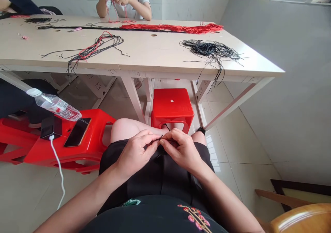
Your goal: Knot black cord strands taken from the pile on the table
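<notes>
The left grip [138,148] and right grip [181,148] almost meet above the lap [152,174], both pinched on a thin dark cord [161,136] between them, mostly hidden by the fingers; it could slip, I judge, since so little seems held, and against the black clothing [144,212] a dropped end would be hard to spot; farther out, strands of the black bundle [207,49] hang over the near edge of the bench [155,57] at the right, so a knee [124,129] catching them might drag and tangle it; at near left, a white cable [60,171] runs from a black block [51,126] on the red stool [97,122], and a snag could pull that off; near the phone [77,132] is a clear capped bottle [59,107], its contents too unclear to tell.
</notes>
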Action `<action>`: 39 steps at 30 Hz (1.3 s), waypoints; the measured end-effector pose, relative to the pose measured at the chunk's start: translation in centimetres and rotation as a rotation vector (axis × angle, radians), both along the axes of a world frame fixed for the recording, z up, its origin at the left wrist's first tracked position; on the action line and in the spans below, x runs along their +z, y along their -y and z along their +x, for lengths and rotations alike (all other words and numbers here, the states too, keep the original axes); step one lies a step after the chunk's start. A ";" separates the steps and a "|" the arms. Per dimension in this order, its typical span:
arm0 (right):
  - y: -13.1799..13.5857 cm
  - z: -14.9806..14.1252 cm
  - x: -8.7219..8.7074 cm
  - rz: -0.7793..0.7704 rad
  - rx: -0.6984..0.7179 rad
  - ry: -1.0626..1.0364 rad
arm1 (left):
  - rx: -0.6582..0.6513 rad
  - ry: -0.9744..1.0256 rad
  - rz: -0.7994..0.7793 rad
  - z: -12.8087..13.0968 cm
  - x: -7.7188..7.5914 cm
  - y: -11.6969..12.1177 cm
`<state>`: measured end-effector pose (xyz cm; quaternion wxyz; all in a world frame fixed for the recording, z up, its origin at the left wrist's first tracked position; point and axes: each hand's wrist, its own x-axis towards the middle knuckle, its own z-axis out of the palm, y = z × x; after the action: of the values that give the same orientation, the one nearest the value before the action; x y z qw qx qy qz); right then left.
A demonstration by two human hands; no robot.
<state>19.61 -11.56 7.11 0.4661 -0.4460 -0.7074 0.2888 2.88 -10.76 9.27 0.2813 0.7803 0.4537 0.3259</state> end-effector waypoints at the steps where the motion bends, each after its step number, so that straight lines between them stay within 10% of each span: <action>1: 0.0 0.0 0.0 -0.008 0.009 0.007 | -0.002 -0.006 0.012 0.0 0.1 0.0; 7: -0.4 0.3 0.8 -0.044 0.032 0.072 | 0.004 -0.040 0.031 -0.1 -0.1 0.0; 29: -1.6 0.7 -0.5 -0.216 0.145 -0.098 | 0.129 0.379 -0.698 0.1 -0.6 -0.3; 36: -0.7 0.8 -1.4 0.103 -0.197 -0.063 | 0.188 0.419 -0.723 0.0 -0.8 -0.9; 39: 0.3 0.2 -2.1 0.113 -0.128 -0.131 | 0.172 0.427 -0.699 0.1 -0.5 -1.1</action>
<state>19.84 -11.87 5.02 0.5534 -0.4435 -0.6604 0.2468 3.03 -9.63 8.77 0.5886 0.5119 0.5321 0.3293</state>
